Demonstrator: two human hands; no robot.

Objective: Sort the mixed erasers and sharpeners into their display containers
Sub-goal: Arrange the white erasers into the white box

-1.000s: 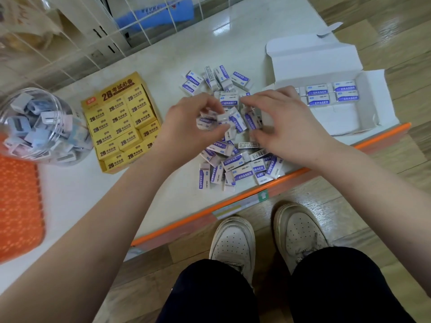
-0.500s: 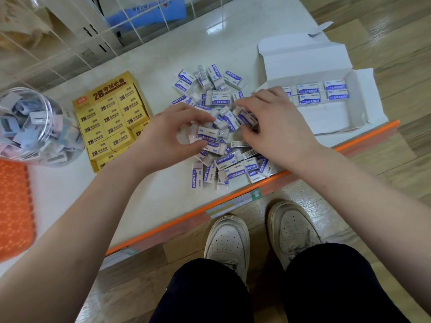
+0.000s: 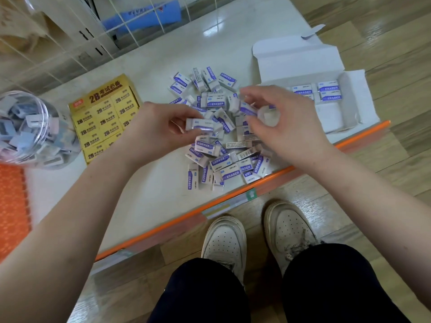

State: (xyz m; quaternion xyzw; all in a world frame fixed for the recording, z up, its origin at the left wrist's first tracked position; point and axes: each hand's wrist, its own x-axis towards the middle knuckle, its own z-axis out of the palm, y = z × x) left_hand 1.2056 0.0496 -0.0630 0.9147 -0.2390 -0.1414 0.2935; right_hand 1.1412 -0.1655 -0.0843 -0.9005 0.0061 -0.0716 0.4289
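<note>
On the white shelf, above the eraser pile, the left hand pinches an eraser and the right hand clutches a purple-banded eraser

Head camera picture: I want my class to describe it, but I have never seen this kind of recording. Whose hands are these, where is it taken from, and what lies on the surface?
There is no machine here. A person wears one camera on the head, looking down, so you see their own arms, legs and shoes. The left hand grips one white-and-purple eraser. The right hand pinches a second eraser. Both hands are over a loose pile of erasers on a white counter. To the right, an open white box holds a few packed erasers. To the left are a yellow box of 2B erasers and a clear jar of sharpeners.
</note>
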